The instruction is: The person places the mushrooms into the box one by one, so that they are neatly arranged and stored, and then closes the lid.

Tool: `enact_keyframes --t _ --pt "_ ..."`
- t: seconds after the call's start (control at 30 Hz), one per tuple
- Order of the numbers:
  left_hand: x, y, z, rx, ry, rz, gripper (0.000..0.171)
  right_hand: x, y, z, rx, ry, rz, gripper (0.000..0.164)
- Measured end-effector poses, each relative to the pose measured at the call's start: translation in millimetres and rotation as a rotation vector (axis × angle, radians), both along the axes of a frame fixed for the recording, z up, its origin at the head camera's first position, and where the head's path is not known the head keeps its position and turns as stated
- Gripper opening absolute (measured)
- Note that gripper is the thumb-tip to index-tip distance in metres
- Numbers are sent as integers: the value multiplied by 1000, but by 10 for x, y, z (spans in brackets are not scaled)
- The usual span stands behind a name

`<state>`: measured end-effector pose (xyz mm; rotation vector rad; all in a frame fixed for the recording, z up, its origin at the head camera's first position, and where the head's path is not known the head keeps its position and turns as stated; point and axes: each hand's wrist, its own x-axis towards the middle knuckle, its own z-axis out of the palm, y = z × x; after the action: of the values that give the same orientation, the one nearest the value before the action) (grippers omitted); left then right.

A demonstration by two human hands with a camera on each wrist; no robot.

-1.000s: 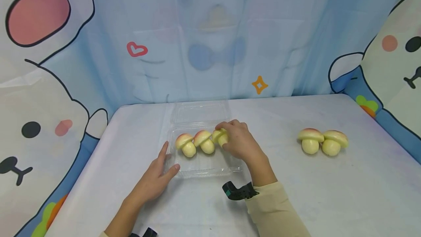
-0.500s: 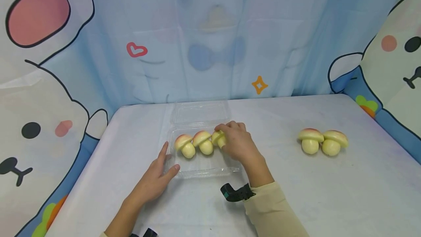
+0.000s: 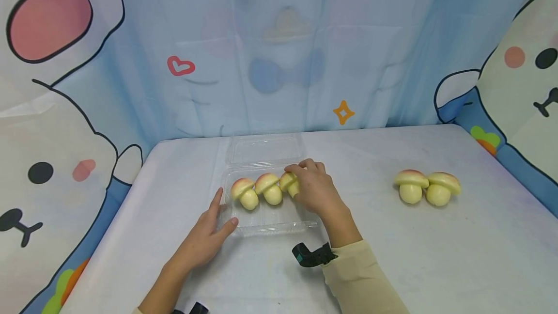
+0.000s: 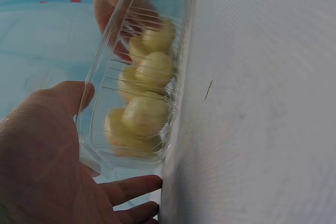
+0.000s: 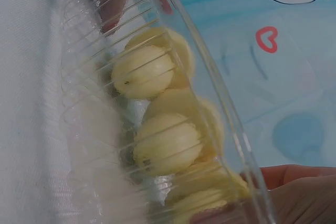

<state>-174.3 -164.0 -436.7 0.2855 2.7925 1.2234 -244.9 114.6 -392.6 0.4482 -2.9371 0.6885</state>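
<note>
A clear plastic clamshell box [image 3: 279, 229] lies on the table with its lid [image 3: 267, 151] folded back. Inside it, a left mushroom [image 3: 245, 194] and a middle mushroom [image 3: 269, 188], yellow with reddish caps, sit side by side. My right hand [image 3: 317, 189] grips a third mushroom [image 3: 289, 184] at the box's right end, hiding part of it. At the box's left front corner, my left hand [image 3: 205, 236] rests with fingers extended; in the left wrist view the thumb of that left hand [image 4: 47, 145] touches the rim.
Two more mushrooms, one upright-looking [image 3: 411, 186] and one leaning [image 3: 442, 189], lie together on the right of the white-covered table [image 3: 392, 251]. A blue cartoon curtain [image 3: 279, 52] hangs behind the table's far edge. A black wrist camera [image 3: 314, 255] sticks out by my right sleeve.
The right hand has shifted very slightly left with the third mushroom, and the mushrooms in the box have moved a touch the same way. The left hand stays put.
</note>
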Motion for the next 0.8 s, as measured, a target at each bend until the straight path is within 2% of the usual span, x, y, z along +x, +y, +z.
enact_keyframes --t 0.33,0.53,0.8 --pt "-9 -7 -17 7 -4 -1 88 -21 5 -61 -10 10 -1 69" --pt "-16 -5 -26 11 -10 1 88 -27 1 -81 -9 11 -7 69" --pt "-16 -5 -22 8 -3 2 87 -32 27 -43 -34 -46 -6 72"
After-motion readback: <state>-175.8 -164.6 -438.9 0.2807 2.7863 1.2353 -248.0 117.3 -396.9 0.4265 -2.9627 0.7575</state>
